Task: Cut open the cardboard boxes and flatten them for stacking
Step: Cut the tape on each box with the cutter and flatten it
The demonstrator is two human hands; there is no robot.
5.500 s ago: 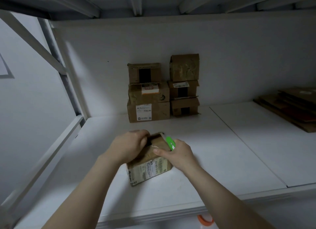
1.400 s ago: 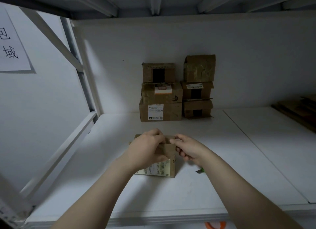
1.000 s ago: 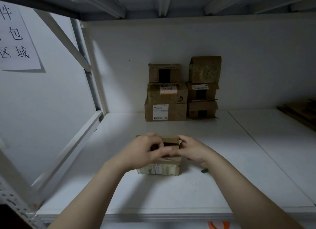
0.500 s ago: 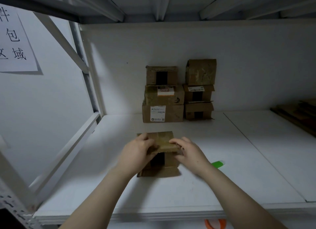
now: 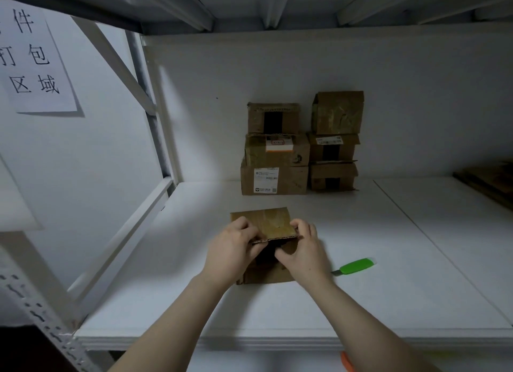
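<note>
Two hands hold the box [image 5: 273, 223] in the middle of the shelf [image 5: 277, 310]: our left hand [image 5: 233, 249] and right hand [image 5: 304, 249] curl their fingers round its raised top flap, probably to fold it back and collapse the walls. Our cutter [image 5: 356, 266] lies just right, handy for the stacked boxes [image 5: 274, 177] behind.

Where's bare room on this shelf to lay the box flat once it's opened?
Widest bare patch: the right shelf panel, between the green knife and the flattened cardboard pile. Also bare: front left, between the held box and the frame rail. Crowded: back centre, where stacked boxes stand.
</note>
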